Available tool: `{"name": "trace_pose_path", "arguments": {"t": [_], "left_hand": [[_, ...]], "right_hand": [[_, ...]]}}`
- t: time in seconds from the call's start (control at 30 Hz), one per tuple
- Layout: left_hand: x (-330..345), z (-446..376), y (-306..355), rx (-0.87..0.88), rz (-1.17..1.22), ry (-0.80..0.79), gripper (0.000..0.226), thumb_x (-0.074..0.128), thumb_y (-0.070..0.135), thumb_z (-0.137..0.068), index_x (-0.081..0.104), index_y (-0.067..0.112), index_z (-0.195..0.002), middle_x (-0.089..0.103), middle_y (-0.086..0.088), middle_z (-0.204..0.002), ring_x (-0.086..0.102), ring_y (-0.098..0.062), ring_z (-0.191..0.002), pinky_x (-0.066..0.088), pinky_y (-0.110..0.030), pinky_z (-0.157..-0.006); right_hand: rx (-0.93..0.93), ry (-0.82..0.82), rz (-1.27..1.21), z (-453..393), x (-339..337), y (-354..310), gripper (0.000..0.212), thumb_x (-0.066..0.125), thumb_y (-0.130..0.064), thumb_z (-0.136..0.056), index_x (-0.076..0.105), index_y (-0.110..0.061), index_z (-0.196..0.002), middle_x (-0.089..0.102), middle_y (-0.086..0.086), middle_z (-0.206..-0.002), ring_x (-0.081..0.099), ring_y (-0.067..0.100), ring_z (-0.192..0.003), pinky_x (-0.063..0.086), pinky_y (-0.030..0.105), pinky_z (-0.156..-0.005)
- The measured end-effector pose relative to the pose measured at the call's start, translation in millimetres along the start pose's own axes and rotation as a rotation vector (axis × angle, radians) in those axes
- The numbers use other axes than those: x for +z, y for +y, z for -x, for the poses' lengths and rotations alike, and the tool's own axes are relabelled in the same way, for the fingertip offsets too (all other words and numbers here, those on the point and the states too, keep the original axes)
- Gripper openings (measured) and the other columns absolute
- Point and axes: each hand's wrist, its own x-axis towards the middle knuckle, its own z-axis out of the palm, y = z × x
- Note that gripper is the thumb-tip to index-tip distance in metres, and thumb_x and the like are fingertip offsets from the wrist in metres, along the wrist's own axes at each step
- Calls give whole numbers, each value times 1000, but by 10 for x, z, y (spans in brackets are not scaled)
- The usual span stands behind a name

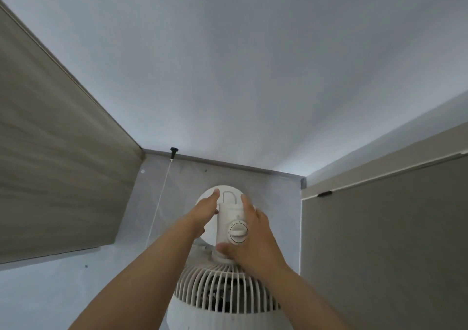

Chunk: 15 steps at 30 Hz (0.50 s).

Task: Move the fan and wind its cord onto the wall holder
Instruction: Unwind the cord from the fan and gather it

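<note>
The white fan (225, 286) I'm holding looks like smooth matt plastic, from its slatted grille to its round base (210, 195) and ridged dial (238, 232). The grey wall (253, 89) is matt paint. The beige panel (55, 165) shows faint woodgrain.

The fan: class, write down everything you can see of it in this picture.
The fan is white, seemingly plastic, held up near the ceiling. Its slatted round grille sits lowest in view, a cylindrical neck with a rotary dial above it, and a round base plate farthest from the camera. The right hand wraps the neck beside the dial; the left hand rests fingers against the base plate. No cord is visible.
</note>
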Motion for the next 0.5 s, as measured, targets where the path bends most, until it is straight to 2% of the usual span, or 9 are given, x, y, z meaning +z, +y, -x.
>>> {"name": "trace_pose_path", "arguments": {"t": [0.13,0.17,0.3,0.37,0.43,0.5], "left_hand": [[65,-250,33,-30,42,-23,67,38,62,-92,38,20,-145,47,-6,-146,34,-27,-141,21,-57,-114],[81,-306,49,-26,20,-27,66,40,60,-93,39,20,-144,47,-6,-145,34,-28,-141,21,-57,-114],[133,-515,105,-24,-67,-83,59,49,58,-89,45,23,-137,54,-4,-138,37,-27,-138,25,-57,-112],[185,-618,117,-48,-117,-121,58,51,56,-89,45,23,-137,53,-5,-138,38,-27,-137,26,-56,-110],[248,-664,116,-66,-143,-148,55,53,52,-90,47,20,-134,56,-7,-132,45,-25,-128,31,-50,-104],[317,-698,101,-72,-119,-153,49,56,46,-91,52,15,-128,62,-8,-119,54,-21,-108,38,-41,-91]], "right_hand": [[-8,1,-38,80,2,83,113,79,-39,-70,-4,-51,-145,17,-9,-151,40,10,-129,40,14,-92],[-15,3,-49,110,18,109,113,79,-40,-69,-4,-54,-144,16,-11,-151,39,8,-130,39,14,-92],[15,-17,-47,242,104,159,113,76,-47,-61,-15,-75,-122,6,-16,-154,37,11,-135,47,31,-102],[27,-18,-11,268,139,181,111,73,-57,-57,-18,-76,-117,3,-17,-154,37,10,-136,47,28,-101],[19,-24,45,303,165,189,109,66,-69,-54,-20,-72,-119,1,-14,-156,34,9,-137,44,24,-102],[1,-40,96,347,185,200,107,63,-72,-57,-23,-65,-121,-3,-11,-159,30,8,-140,39,21,-104]]}}
